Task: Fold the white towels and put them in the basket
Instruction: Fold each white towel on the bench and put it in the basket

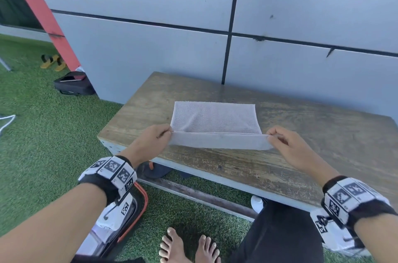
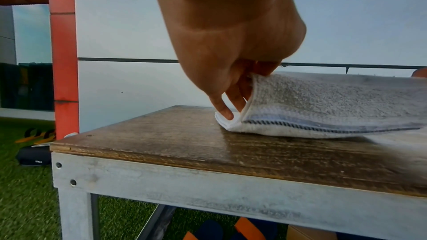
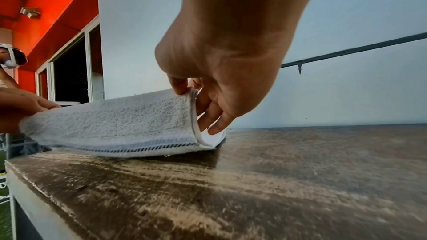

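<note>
**Towel held at both near corners on the bench**

A white towel [image 1: 215,119] is spread on a wooden bench [image 1: 323,133] set against a grey panelled wall [image 1: 150,47]. Its near edge is raised off the wood and curled over toward the far side, while the rest is lying flat.

The near left corner is pinched by the left hand [image 1: 148,142] between thumb and fingers; in the left wrist view, 1 fingertip [image 2: 227,114] is seen pressing the lower layer of the towel [image 2: 335,101] against the bench [image 2: 161,145]. The near right corner is pinched in the same way by the right hand [image 1: 288,146]; in the right wrist view, the hem of the towel [image 3: 115,121] is gripped between thumb and fingers [image 3: 217,125], above the bench [image 3: 300,171]. A dark stitched line is seen running along the fold.

Part of an orange-rimmed basket [image 1: 142,204] is seen on the green turf [image 1: 43,133] below the left wrist, with white cloth inside. 2 bare feet [image 1: 187,247] are seen on the turf, and a pair of sandals [image 1: 52,62] and a black case [image 1: 73,86] are lying to the left by the wall.
</note>
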Action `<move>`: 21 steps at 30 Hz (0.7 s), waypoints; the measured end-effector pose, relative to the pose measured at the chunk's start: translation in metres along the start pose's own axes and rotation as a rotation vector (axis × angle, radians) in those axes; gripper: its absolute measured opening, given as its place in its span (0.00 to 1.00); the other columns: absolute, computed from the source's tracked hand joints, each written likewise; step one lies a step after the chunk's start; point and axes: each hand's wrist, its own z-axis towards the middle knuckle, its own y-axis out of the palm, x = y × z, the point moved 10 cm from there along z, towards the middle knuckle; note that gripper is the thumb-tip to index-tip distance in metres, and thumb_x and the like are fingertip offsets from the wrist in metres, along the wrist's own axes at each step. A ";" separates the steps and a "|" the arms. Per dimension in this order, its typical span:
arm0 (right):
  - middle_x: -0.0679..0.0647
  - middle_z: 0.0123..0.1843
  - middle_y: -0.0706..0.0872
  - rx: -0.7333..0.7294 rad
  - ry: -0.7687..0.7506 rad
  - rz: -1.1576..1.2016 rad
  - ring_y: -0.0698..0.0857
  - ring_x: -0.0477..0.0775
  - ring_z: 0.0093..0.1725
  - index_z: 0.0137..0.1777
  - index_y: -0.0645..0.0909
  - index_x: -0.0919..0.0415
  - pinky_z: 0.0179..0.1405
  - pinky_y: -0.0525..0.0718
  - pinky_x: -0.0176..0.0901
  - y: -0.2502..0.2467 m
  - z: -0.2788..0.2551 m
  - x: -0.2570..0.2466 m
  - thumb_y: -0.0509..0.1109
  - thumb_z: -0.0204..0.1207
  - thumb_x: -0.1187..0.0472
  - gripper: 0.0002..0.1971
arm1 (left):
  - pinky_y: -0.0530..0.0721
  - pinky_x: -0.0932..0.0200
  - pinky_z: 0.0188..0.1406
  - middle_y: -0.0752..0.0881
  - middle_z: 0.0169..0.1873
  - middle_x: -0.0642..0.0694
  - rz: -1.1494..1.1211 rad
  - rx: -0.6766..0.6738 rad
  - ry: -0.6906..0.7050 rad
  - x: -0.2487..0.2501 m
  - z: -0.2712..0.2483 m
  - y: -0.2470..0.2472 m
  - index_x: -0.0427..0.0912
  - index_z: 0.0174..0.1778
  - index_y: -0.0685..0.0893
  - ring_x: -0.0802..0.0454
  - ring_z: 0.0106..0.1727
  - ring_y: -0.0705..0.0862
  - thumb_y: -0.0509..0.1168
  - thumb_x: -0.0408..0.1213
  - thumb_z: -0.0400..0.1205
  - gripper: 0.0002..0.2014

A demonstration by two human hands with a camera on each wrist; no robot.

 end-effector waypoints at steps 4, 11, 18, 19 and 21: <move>0.47 0.48 0.89 -0.075 0.055 -0.020 0.86 0.39 0.43 0.48 0.81 0.55 0.41 0.77 0.39 -0.002 0.003 -0.004 0.62 0.87 0.58 0.09 | 0.68 0.65 0.26 0.74 0.28 0.50 0.059 -0.091 -0.035 -0.008 -0.004 0.007 0.43 0.37 0.76 0.56 0.24 0.69 0.52 0.39 0.91 0.17; 0.52 0.48 0.93 -0.274 0.254 0.055 0.93 0.55 0.43 0.52 0.84 0.62 0.44 0.92 0.51 0.015 0.007 0.014 0.64 0.87 0.59 0.09 | 0.66 0.56 0.32 0.69 0.30 0.44 0.083 -0.268 -0.069 -0.024 -0.007 0.016 0.41 0.34 0.69 0.51 0.30 0.66 0.54 0.45 0.90 0.19; 0.54 0.38 0.88 0.046 0.211 -0.217 0.85 0.59 0.36 0.43 0.83 0.58 0.33 0.82 0.46 0.005 0.048 0.031 0.65 0.85 0.57 0.10 | 0.69 0.65 0.23 0.79 0.25 0.47 0.112 -0.044 -0.051 -0.018 0.043 0.001 0.37 0.42 0.86 0.58 0.21 0.68 0.66 0.40 0.86 0.11; 0.53 0.37 0.87 0.083 0.217 -0.241 0.84 0.57 0.36 0.43 0.83 0.58 0.33 0.79 0.43 0.005 0.053 0.034 0.66 0.85 0.57 0.10 | 0.69 0.65 0.24 0.79 0.26 0.45 0.124 -0.015 -0.056 -0.017 0.050 0.001 0.36 0.43 0.86 0.57 0.22 0.69 0.66 0.39 0.86 0.11; 0.52 0.39 0.87 0.140 0.225 -0.255 0.85 0.54 0.39 0.44 0.84 0.57 0.34 0.78 0.41 0.007 0.061 0.039 0.66 0.85 0.57 0.10 | 0.68 0.62 0.26 0.77 0.27 0.44 0.138 0.038 -0.080 -0.018 0.060 0.001 0.32 0.40 0.84 0.52 0.25 0.70 0.65 0.38 0.86 0.13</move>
